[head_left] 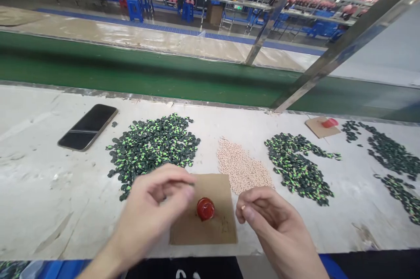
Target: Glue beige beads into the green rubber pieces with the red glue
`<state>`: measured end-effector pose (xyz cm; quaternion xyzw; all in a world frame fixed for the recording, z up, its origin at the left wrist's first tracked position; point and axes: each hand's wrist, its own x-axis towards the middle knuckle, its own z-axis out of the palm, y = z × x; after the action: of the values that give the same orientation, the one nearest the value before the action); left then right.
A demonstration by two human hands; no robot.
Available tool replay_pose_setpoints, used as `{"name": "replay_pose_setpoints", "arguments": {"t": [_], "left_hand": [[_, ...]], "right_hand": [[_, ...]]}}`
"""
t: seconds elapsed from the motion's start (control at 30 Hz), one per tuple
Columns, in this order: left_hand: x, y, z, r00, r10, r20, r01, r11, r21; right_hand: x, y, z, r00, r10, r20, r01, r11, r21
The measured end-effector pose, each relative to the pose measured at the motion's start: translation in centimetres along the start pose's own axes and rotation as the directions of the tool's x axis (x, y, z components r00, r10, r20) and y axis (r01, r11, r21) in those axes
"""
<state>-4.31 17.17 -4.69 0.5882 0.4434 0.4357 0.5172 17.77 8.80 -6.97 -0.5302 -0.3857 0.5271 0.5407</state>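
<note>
My left hand (157, 204) is closed in a pinch left of the red cap-like cup (205, 209). A small dark piece (192, 185) shows at its fingertips, slightly blurred. The cup stands on a square of brown cardboard (218, 233) and looks wet and glossy inside. To the right of the cardboard, my right hand (272, 215) pinches a tiny pale pink bead (243, 207) between thumb and forefinger. A heap of similar pink beads (243, 165) lies just beyond it. Past my left hand spreads a pile of dark green pieces with bright green marks (154, 143).
A phone (88, 128) lies at the left. More dark green pieces (300, 167) are piled at the right, with further heaps at the far right. Another cardboard piece (316, 128) carries a red cup (330, 123). A green conveyor belt (131, 68) and metal post (341, 47) stand behind.
</note>
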Motion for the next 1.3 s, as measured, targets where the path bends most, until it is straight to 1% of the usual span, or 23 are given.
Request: {"name": "replay_pose_setpoints", "arguments": {"t": [0.03, 0.07, 0.1, 0.17, 0.23, 0.33, 0.4, 0.47, 0.57, 0.63, 0.67, 0.77, 0.87, 0.97, 1.03, 1.1, 1.13, 1.17, 1.2, 1.27, 1.3], "left_hand": [[-0.7, 0.2, 0.9, 0.998, 0.012, 0.060, -0.008, 0.998, -0.063], [-1.2, 0.4, 1.6, 0.994, 0.022, 0.109, -0.012, 0.996, -0.089], [-1.6, 0.5, 2.2, 0.988, 0.044, 0.145, -0.032, 0.996, -0.083], [-2.0, 0.5, 3.0, 0.969, 0.111, 0.221, -0.107, 0.994, -0.029], [-2.0, 0.4, 3.1, 0.938, 0.200, 0.284, -0.212, 0.977, 0.011], [-2.0, 0.2, 2.8, 0.893, 0.294, 0.340, -0.320, 0.947, 0.022], [-2.1, 0.0, 2.6, 0.872, 0.348, 0.343, -0.389, 0.920, 0.056], [-2.3, -0.3, 2.7, 0.861, 0.394, 0.322, -0.437, 0.896, 0.074], [-2.6, -0.8, 3.2, 0.858, 0.454, 0.239, -0.483, 0.873, 0.074], [-2.8, -1.2, 3.5, 0.853, 0.487, 0.189, -0.511, 0.853, 0.109], [-3.0, -1.4, 3.6, 0.848, 0.498, 0.182, -0.523, 0.841, 0.140], [-3.3, -1.7, 3.6, 0.814, 0.541, 0.210, -0.579, 0.783, 0.227], [-3.6, -1.8, 3.3, 0.775, 0.582, 0.248, -0.633, 0.713, 0.303], [-4.1, -2.0, 3.0, 0.759, 0.586, 0.283, -0.650, 0.666, 0.366], [-4.4, -2.1, 2.9, 0.753, 0.594, 0.283, -0.657, 0.652, 0.378], [-4.6, -2.4, 2.8, 0.759, 0.594, 0.265, -0.650, 0.671, 0.356], [-4.8, -2.6, 2.8, 0.778, 0.579, 0.242, -0.627, 0.703, 0.334], [-4.9, -2.8, 2.7, 0.814, 0.541, 0.211, -0.581, 0.755, 0.305], [-5.0, -3.1, 2.6, 0.861, 0.481, 0.163, -0.508, 0.817, 0.272], [-5.4, -3.8, 2.3, 0.948, 0.316, 0.043, -0.318, 0.924, 0.212], [-5.6, -4.2, 2.2, 0.973, 0.229, -0.010, -0.223, 0.956, 0.190]], "right_hand": [[-0.1, -0.2, 0.2, 1.000, 0.003, 0.030, -0.003, 1.000, 0.005], [-0.3, -0.5, 0.5, 0.999, 0.009, 0.050, -0.009, 1.000, 0.006], [-0.4, -0.8, 0.8, 0.998, 0.020, 0.056, -0.021, 1.000, 0.012], [-0.7, -1.4, 1.5, 0.998, 0.053, 0.032, -0.054, 0.998, 0.036], [-0.9, -2.1, 2.1, 0.996, 0.084, -0.006, -0.084, 0.995, 0.046], [-1.1, -2.7, 2.6, 0.994, 0.108, -0.028, -0.108, 0.994, 0.000], [-1.1, -2.9, 2.7, 0.991, 0.121, -0.050, -0.122, 0.993, -0.009], [-1.1, -2.9, 2.8, 0.987, 0.137, -0.082, -0.138, 0.990, 0.005], [-1.3, -2.4, 3.1, 0.978, 0.174, -0.114, -0.168, 0.984, 0.054], [-1.5, -1.9, 3.3, 0.975, 0.186, -0.117, -0.175, 0.979, 0.101], [-1.6, -1.6, 3.3, 0.977, 0.177, -0.115, -0.164, 0.980, 0.116], [-1.8, -0.7, 3.4, 0.989, 0.122, -0.083, -0.112, 0.987, 0.112], [-1.8, 0.0, 3.4, 0.994, 0.106, -0.036, -0.103, 0.992, 0.078], [-1.9, 0.3, 3.2, 0.995, 0.100, -0.020, -0.100, 0.994, 0.036], [-2.0, 0.4, 3.0, 0.996, 0.083, -0.008, -0.083, 0.996, -0.010], [-2.2, 0.5, 2.5, 0.998, 0.053, 0.044, -0.048, 0.993, -0.104], [-2.3, 0.6, 2.2, 0.997, 0.028, 0.067, -0.016, 0.985, -0.172], [-2.3, 0.7, 1.9, 0.997, -0.006, 0.075, 0.025, 0.967, -0.253], [-2.4, 0.9, 1.6, 0.996, -0.056, 0.067, 0.075, 0.937, -0.341], [-2.3, 1.6, 1.1, 0.985, -0.167, 0.037, 0.163, 0.843, -0.514], [-2.2, 1.9, 1.0, 0.976, -0.211, 0.045, 0.197, 0.790, -0.580]]}}
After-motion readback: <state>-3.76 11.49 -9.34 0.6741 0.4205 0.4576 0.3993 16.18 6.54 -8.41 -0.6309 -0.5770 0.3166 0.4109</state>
